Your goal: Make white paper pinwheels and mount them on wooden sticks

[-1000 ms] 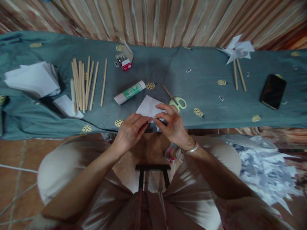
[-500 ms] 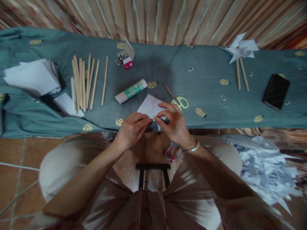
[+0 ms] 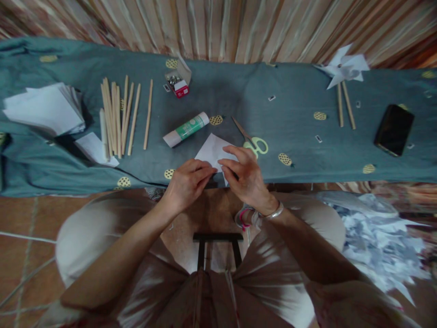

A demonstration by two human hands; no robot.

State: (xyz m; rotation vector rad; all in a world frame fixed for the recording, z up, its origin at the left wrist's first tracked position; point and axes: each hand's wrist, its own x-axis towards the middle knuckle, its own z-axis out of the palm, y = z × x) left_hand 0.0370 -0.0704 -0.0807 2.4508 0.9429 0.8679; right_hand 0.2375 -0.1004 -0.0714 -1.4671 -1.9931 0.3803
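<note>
A white sheet of paper (image 3: 211, 149) lies at the table's near edge, a corner pointing away from me. My left hand (image 3: 187, 183) pinches its near left edge between thumb and forefinger. On the right side of the sheet, my right hand (image 3: 248, 178) has thumb and fingers bent together on the paper, partly hiding it. Just behind my right hand are scissors (image 3: 255, 145) with pale green handles, blades pointing away. A large glue stick (image 3: 187, 129) with a green label lies slantwise beyond the paper's left side.
Several wooden sticks (image 3: 116, 118) and a stack of white paper (image 3: 44, 109) lie left. A small open red box (image 3: 182, 90) with metal pieces stands at the back. Right are a paper pinwheel (image 3: 346, 70), a black phone (image 3: 394, 130) and, below the table, paper scraps (image 3: 382, 241).
The fingers of my right hand have shifted slightly on the paper, and its thumb has moved a little. My left hand keeps its pinch; the other things lie as before.
</note>
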